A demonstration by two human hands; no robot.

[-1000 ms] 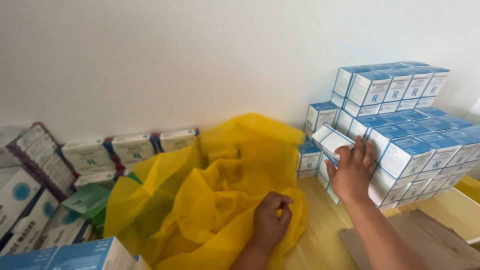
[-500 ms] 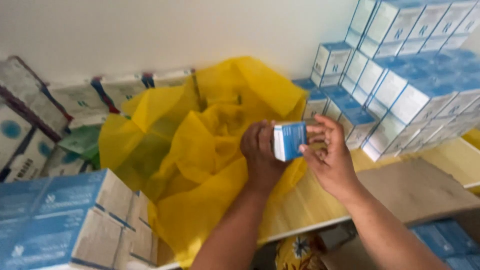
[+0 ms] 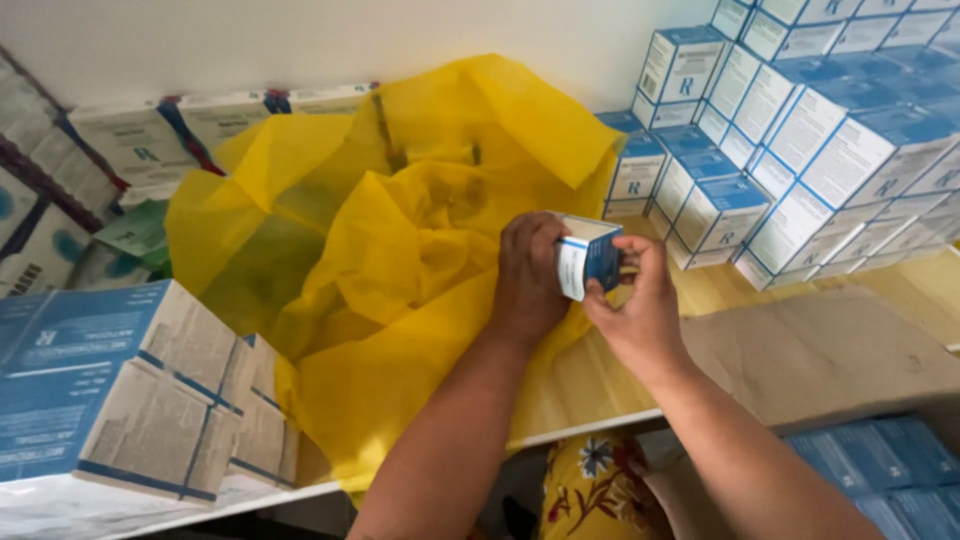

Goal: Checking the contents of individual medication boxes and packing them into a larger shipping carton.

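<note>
1. Head view, the hands: I see both hands meeting just above the front edge of the wooden counter (image 3: 600, 385). The left hand (image 3: 528, 280) and right hand (image 3: 640, 310) share one small blue-and-white carton (image 3: 588, 258), which sits between them and is touched by both.

2. Head view, the fingers: The left hand's fingers curl closed around the carton's left side, back of the hand toward me. The right hand's fingers (image 3: 640, 255) pinch narrowly on its right end, thumb below. Neither hand is spread wide.

3. Head view, the key relation: The carton's long axis seems to run roughly left to right, tilted slightly up at the right. It hangs directly over the right-hand folds of the yellow plastic bag (image 3: 400, 260), whose open mouth lies to the left and slightly away from the hands. The left hand is the nearer one to that opening.

4. Head view, surroundings: A stack of matching blue-and-white cartons (image 3: 800, 130) stands to the right against the white wall (image 3: 300, 40), well apart from the hands. Larger blue cartons (image 3: 110, 390) sit at the near left, and a flat cardboard sheet (image 3: 820, 350) lies at the right.
</note>
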